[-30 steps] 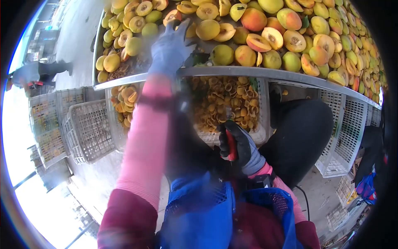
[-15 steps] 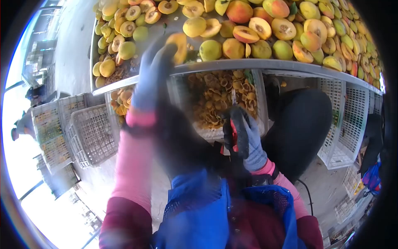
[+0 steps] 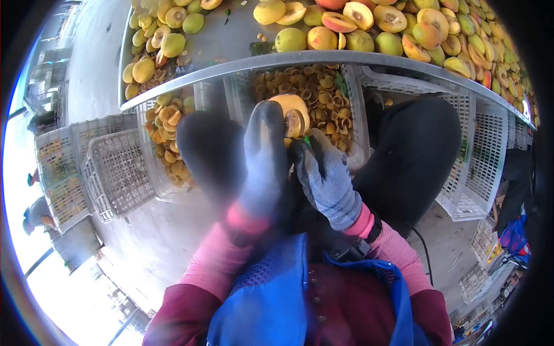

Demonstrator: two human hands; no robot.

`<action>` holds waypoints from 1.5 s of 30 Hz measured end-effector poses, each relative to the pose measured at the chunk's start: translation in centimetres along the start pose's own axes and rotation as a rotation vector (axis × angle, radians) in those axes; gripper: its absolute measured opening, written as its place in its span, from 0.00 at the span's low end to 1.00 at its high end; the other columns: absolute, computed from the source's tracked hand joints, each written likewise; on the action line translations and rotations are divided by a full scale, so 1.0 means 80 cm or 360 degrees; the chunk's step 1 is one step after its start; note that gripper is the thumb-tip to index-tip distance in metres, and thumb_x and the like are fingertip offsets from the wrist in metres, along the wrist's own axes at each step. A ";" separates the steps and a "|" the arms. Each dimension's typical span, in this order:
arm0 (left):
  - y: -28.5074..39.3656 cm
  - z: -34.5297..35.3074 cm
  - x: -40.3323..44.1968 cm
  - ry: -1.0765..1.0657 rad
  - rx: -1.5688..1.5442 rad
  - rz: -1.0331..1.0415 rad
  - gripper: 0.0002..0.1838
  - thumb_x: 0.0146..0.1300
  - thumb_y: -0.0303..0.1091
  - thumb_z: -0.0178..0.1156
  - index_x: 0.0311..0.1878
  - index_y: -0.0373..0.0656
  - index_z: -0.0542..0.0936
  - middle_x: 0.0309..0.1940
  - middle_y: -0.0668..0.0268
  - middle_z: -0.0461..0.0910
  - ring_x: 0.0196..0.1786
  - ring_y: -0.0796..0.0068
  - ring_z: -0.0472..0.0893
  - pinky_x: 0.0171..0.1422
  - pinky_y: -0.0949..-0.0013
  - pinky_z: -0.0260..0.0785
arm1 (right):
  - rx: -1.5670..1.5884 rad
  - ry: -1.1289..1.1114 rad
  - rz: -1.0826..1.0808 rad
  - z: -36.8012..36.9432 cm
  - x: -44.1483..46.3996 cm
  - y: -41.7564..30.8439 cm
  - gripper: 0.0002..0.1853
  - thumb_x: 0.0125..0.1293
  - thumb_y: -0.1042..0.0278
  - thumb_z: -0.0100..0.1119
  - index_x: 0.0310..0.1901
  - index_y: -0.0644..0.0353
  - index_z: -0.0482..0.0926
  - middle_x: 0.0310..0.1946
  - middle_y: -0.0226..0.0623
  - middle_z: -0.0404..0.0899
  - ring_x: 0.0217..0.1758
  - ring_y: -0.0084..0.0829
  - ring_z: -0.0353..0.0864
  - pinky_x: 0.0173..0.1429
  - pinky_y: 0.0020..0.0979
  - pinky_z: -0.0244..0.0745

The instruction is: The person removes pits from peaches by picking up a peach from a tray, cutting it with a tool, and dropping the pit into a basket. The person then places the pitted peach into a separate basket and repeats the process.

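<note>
In a grey-and-black glove, my left hand (image 3: 262,153) is closed around a yellow peach half (image 3: 294,105), its cut face turned toward my right hand. My right hand (image 3: 332,181), gloved alike, is closed on a pitting tool whose curved metal blade (image 3: 302,124) sits at the brown pit area of the peach half. Most of the tool's handle is hidden by my fingers. Both hands meet over a crate (image 3: 359,124) of small brownish peach scraps, below the rim of a metal table (image 3: 323,56) bearing many whole and halved peaches (image 3: 340,22).
Between my knees and the table stands another crate with peach halves (image 3: 170,118) at the left. A grey plastic crate (image 3: 121,170) is farther left, and white crates (image 3: 482,155) stand at right. My dark-clad knees (image 3: 424,150) flank the work. A cable (image 3: 428,259) hangs at right.
My left hand has come down from the table's edge with the peach half, toward my right hand. My right hand has turned, bringing the tool to the fruit. The view has shifted slightly.
</note>
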State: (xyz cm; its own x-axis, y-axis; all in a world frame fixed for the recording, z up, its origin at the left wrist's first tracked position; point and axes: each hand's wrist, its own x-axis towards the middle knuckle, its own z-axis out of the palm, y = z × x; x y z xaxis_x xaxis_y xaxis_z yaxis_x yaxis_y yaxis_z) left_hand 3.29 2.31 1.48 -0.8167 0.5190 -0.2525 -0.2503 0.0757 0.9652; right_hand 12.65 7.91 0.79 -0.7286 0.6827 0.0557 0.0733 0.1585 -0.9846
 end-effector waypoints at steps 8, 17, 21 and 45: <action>-0.004 0.009 -0.005 0.0008 0.0075 0.0013 0.18 0.71 0.44 0.48 0.47 0.35 0.74 0.35 0.65 0.76 0.37 0.79 0.74 0.41 0.75 0.68 | -0.0116 -0.0049 0.0185 0.001 -0.030 0.022 0.16 0.67 0.61 0.51 0.49 0.64 0.72 0.33 0.52 0.77 0.34 0.51 0.77 0.37 0.42 0.70; -0.010 -0.006 0.001 -0.0287 0.0081 0.0079 0.14 0.69 0.40 0.51 0.44 0.37 0.75 0.31 0.69 0.75 0.35 0.82 0.73 0.38 0.76 0.66 | 0.1356 -0.0510 0.1106 -0.019 -0.018 0.008 0.15 0.70 0.54 0.49 0.40 0.58 0.75 0.23 0.33 0.74 0.19 0.28 0.72 0.22 0.26 0.65; -0.009 -0.008 -0.001 -0.0354 0.0011 0.0028 0.15 0.69 0.39 0.52 0.45 0.35 0.75 0.34 0.65 0.76 0.36 0.79 0.75 0.41 0.75 0.68 | 0.1917 -0.0825 0.1635 -0.035 -0.011 -0.002 0.21 0.71 0.45 0.42 0.36 0.55 0.73 0.18 0.25 0.66 0.12 0.19 0.61 0.12 0.22 0.54; 0.052 -0.196 0.058 0.0878 0.2319 0.0710 0.22 0.61 0.41 0.63 0.53 0.37 0.76 0.44 0.57 0.79 0.48 0.68 0.77 0.53 0.66 0.69 | 0.2913 -0.0807 0.1938 -0.019 -0.015 0.087 0.25 0.70 0.39 0.41 0.35 0.55 0.75 0.15 0.22 0.56 0.12 0.18 0.53 0.14 0.22 0.52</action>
State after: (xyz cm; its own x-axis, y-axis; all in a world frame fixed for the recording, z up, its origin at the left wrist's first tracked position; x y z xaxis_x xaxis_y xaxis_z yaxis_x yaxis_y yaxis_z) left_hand -9.72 -8.31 3.22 -0.8432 0.3914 0.3686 0.4622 0.8779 0.1251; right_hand 15.09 9.26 -5.86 -0.9184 -0.3136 -0.2411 0.1882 -0.8825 0.4310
